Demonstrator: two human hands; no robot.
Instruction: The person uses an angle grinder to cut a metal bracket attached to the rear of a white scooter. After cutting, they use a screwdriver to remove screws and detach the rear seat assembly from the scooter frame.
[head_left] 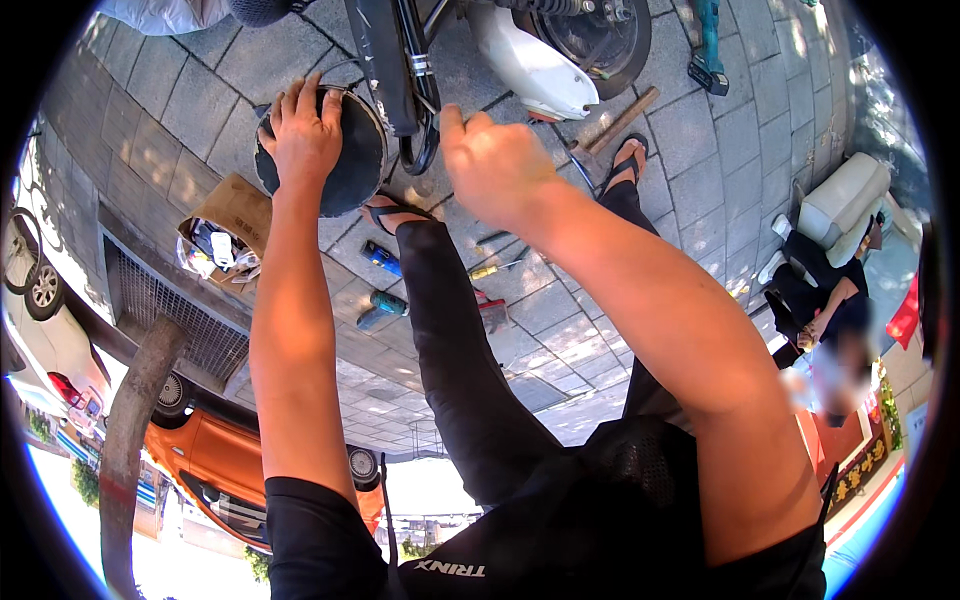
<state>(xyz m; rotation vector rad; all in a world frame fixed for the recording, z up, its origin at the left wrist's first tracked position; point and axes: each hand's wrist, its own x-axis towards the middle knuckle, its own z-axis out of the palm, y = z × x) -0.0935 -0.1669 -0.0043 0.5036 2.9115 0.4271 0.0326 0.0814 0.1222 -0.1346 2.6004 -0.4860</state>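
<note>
My left hand [305, 140] lies palm down, fingers spread, on a round black top with a pale worn rim [358, 165], perhaps a stool seat. To its right, the dark padded end [385, 60] of a motorbike and a bent black tube [420, 150] reach down between my hands. Beside that tube my right hand [495, 165] is closed in a fist, its knuckles close to the tube. Whatever it grips is hidden. A white fender [520, 65] and a dark wheel [630, 50] stand just beyond.
A hammer [625, 120] lies near my right sandal. Around my left foot are a blue tool [382, 258], a teal drill [385, 304] and a yellow-handled screwdriver [484, 271]. A teal cordless tool [708, 70], cardboard box [240, 210], tree trunk [140, 430] and seated person [835, 300] surround me.
</note>
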